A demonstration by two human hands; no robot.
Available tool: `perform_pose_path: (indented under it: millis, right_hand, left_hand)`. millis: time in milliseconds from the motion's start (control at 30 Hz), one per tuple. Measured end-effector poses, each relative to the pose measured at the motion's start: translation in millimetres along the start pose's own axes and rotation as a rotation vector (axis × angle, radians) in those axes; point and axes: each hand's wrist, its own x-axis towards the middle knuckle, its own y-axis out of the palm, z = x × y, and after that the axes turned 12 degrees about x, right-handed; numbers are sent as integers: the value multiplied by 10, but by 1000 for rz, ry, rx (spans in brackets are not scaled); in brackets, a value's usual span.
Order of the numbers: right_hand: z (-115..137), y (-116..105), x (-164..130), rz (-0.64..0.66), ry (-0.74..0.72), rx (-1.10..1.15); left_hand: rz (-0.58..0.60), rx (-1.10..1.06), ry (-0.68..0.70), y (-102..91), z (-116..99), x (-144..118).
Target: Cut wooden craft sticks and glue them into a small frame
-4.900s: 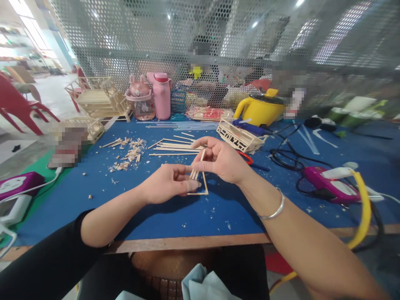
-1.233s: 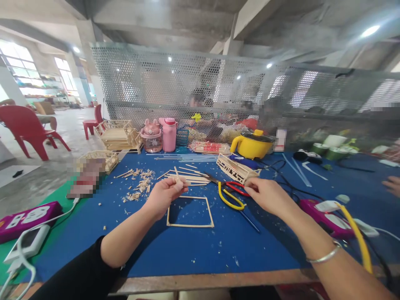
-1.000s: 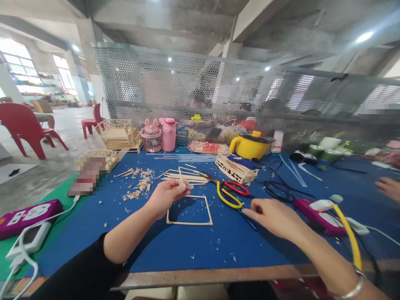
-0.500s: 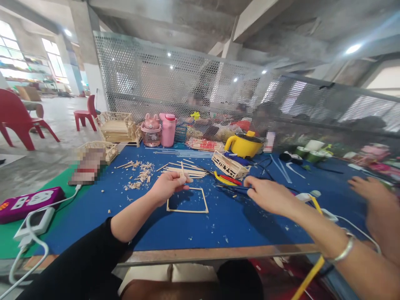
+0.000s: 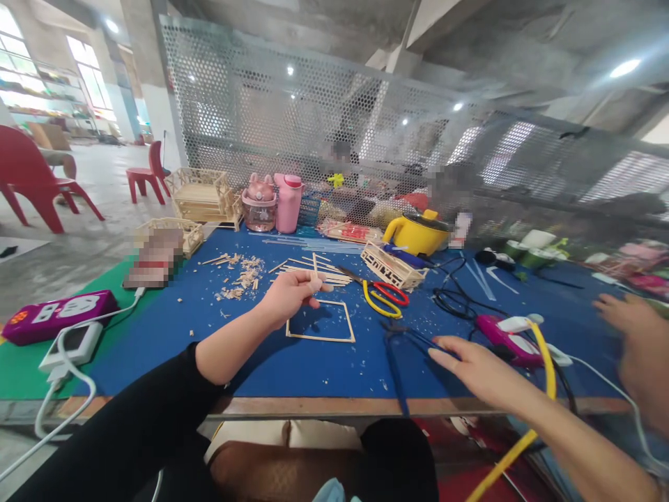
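My left hand [image 5: 293, 298] pinches a short upright wooden stick [image 5: 315, 263] just behind a square frame of thin sticks [image 5: 321, 339] lying on the blue mat. My right hand [image 5: 473, 362] has its fingers closed on one handle of blue-handled pliers [image 5: 396, 369]. The other handle hangs apart toward the table's front edge, so the pliers are spread wide. Between the hands lie scissors [image 5: 380, 307] with one yellow and one red loop. A pile of loose sticks [image 5: 334, 277] spreads behind my left hand.
Wood scraps [image 5: 243, 275] lie left of the sticks. A small slatted wooden piece [image 5: 391, 266] and a yellow pot [image 5: 418, 236] stand behind the scissors. A purple device [image 5: 509, 341] with cables is at right, near another person's hand [image 5: 621, 314]. Pink bottles [image 5: 287, 202] stand at the back.
My right hand has drawn back from beside the scissors toward the front, bringing the blue-handled pliers, now spread open. My left hand still pinches the stick; the view has tilted down slightly.
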Motion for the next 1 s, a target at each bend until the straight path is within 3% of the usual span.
perform_pose_path:
  millis: [100,200,300,400,500,567,700,800,1000]
  right_hand:
    - [74,112,-63,111,78,200]
    - [95,52,-149,71,194,501]
    - [137,-31,-244,38,247,955]
    - [286,0,-293,43,201,1364]
    - [504,143,-251,126,147,1621]
    - [643,245,-193,174,123,1733]
    - [831,356,-117,221,39,1847]
    - [896,388,-119,242,-33,1870]
    - [1047,577,-104,165,-96,1851]
  left_hand:
    - [10,-1,-17,6,-5,-1]
    - [21,7,-27,5,-3,3]
    - [59,22,-3,4,18,-8]
    - [235,16,75,50,28,-74]
    - [465,-50,103,156,10,-180]
    - [510,-78,92,225,-7,-234]
    - [418,-63,155,271,-34,-254]
    - [419,-64,194,259,-48,-242]
    - [472,-140,148,332,-87,-307]
